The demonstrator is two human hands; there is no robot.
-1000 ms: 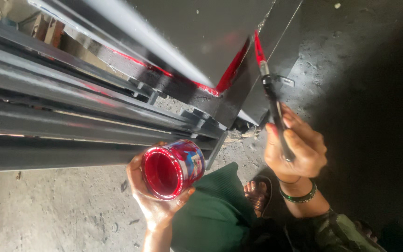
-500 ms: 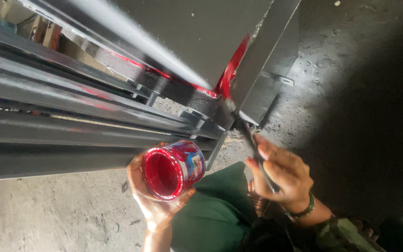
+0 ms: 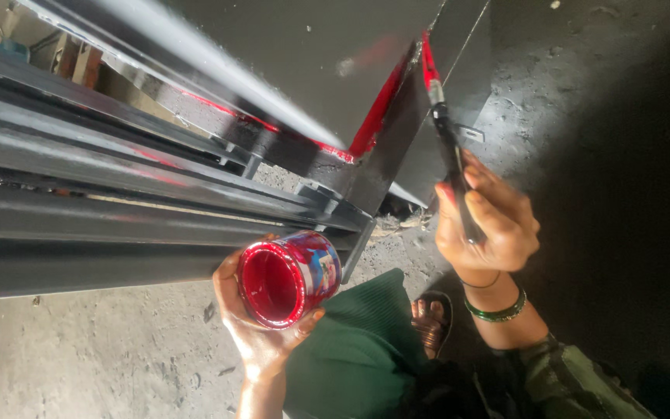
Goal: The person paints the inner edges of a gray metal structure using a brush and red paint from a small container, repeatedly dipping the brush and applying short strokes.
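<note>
Head view: left hand grips open paint can; right hand clasps brush on frame edge. Risk: tilted can spills.

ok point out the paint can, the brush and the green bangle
paint can (image 3: 316, 268), head view, on its printed side wall
brush (image 3: 450, 151), head view, on its dark handle
green bangle (image 3: 498, 313), head view, on the band at the wrist
</note>
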